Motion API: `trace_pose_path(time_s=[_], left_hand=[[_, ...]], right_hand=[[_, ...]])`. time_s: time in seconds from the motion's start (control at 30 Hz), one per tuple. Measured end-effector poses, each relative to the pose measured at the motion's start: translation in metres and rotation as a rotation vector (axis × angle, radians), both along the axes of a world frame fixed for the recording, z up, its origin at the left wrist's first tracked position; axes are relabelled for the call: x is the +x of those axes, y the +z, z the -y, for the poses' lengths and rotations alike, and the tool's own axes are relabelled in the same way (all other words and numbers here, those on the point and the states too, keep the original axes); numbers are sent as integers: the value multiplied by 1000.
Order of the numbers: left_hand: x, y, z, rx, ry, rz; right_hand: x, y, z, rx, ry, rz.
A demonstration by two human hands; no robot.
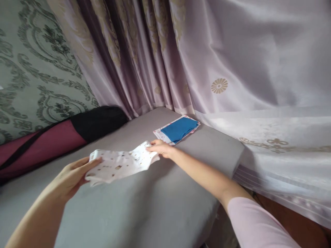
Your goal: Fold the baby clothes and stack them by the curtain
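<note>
A white cloth garment (pixel 121 165) with small brown and dark prints is stretched between my two hands, above the grey-covered bed. My left hand (pixel 73 175) pinches its left end, thumb on top and fingers underneath. At the other end, my right hand (pixel 160 148) grips the upper right corner. The garment looks folded and sags a little in the middle; its exact kind cannot be made out. Just beyond my right hand lies a folded blue cloth (pixel 180 128) on top of a white cloth with a pink pattern (pixel 157 133).
The grey bed surface (pixel 124 213) ends at a corner on the right. Along the wall on the left lies a long maroon and black bag (pixel 54 137) with a strap. Shiny mauve curtains (pixel 243 69) hang behind the bed and down its right side.
</note>
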State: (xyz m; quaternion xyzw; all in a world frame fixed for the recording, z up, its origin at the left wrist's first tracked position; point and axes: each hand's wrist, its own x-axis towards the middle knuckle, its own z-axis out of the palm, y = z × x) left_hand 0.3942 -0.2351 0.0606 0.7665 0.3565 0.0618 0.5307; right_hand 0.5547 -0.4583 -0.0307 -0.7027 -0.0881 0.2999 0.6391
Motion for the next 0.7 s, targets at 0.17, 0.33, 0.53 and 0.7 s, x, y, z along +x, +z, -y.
trace_pose_path(time_s=[0.17,0.33,0.53,0.7], left_hand=[[68,-21,43,-315,-173,102],[132,-41,106,-431,-266,218],[189,-70,165,-620,-234,273],[209,-95,185,-727,-252,275]], right_hand=[[54,23,86,65,-56,-40],[110,43,141,-305,-207,280],[168,48,168,-699,-279,594],[191,41,171,-840,-265,748]])
